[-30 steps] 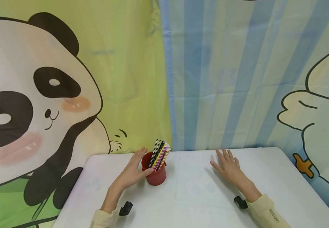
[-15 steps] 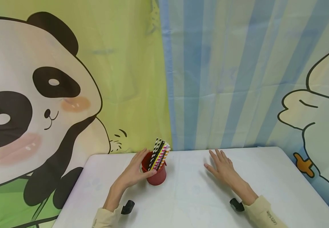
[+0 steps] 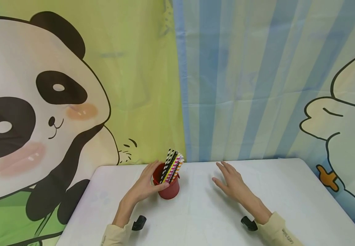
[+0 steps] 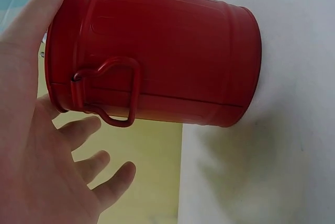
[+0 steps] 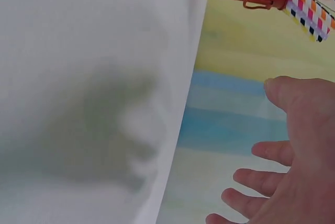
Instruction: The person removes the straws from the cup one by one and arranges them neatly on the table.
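Observation:
A small red bucket stands upright on the white table and holds a bundle of striped paper straws, which lean right. Around the bucket's rim lies my left hand, thumb on the near side and index finger on the far side. In the left wrist view the thumb touches the rim above a side handle, while the other fingers spread free of the wall. To the right, my right hand hovers over the table, fingers apart and holding nothing. The right wrist view shows straw ends beyond its thumb.
The white tabletop reaches back to a printed curtain with a panda and blue stripes. Dark wrist-worn cameras sit by both sleeves. The right hand's shadow falls on the table.
My left hand has moved slightly right, and its thumb has come onto the bucket's near rim. My right hand has drifted left toward the bucket. The bucket and straws stay in place.

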The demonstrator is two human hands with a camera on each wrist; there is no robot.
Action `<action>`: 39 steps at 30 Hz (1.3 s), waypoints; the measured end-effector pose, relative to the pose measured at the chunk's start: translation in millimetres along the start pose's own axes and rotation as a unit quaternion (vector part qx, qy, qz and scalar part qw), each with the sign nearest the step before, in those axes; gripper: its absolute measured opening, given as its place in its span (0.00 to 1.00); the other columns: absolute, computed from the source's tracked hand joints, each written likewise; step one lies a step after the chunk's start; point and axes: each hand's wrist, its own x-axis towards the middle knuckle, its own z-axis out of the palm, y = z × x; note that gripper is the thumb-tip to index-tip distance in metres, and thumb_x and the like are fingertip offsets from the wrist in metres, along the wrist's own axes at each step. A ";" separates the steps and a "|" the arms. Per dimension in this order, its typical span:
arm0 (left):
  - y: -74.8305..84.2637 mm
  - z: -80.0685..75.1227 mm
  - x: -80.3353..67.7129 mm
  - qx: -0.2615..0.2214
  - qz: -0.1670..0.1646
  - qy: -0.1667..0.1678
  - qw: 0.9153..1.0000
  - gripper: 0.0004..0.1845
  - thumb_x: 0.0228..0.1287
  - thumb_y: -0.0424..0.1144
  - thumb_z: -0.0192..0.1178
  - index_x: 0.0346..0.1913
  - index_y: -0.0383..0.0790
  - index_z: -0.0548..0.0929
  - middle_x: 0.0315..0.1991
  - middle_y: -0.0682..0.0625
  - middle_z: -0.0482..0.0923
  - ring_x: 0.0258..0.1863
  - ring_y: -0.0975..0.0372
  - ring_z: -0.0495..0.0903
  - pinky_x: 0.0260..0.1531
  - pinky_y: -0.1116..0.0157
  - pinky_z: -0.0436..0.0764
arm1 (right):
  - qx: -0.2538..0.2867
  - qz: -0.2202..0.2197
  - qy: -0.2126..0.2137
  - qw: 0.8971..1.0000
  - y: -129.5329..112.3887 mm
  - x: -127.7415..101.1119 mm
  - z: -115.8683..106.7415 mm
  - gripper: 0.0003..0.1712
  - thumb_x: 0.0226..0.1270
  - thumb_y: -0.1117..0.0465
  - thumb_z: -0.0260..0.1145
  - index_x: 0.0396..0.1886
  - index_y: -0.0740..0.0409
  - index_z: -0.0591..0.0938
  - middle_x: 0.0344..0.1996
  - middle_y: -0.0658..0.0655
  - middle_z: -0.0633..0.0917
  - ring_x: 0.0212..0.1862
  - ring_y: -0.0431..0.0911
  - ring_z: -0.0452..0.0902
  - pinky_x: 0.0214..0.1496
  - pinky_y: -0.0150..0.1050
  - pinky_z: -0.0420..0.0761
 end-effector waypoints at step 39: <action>5.0 -3.4 -0.9 -0.008 -0.001 -0.001 1.000 0.50 0.51 0.71 0.68 0.76 0.64 0.61 0.80 0.55 0.51 0.80 0.54 0.48 0.73 0.38 0.57 | 0.395 0.092 0.030 0.913 -87.9 38.7 38.5 0.13 0.70 0.55 0.68 0.51 0.52 0.84 0.50 0.55 0.86 0.52 0.48 0.83 0.51 0.30 0.81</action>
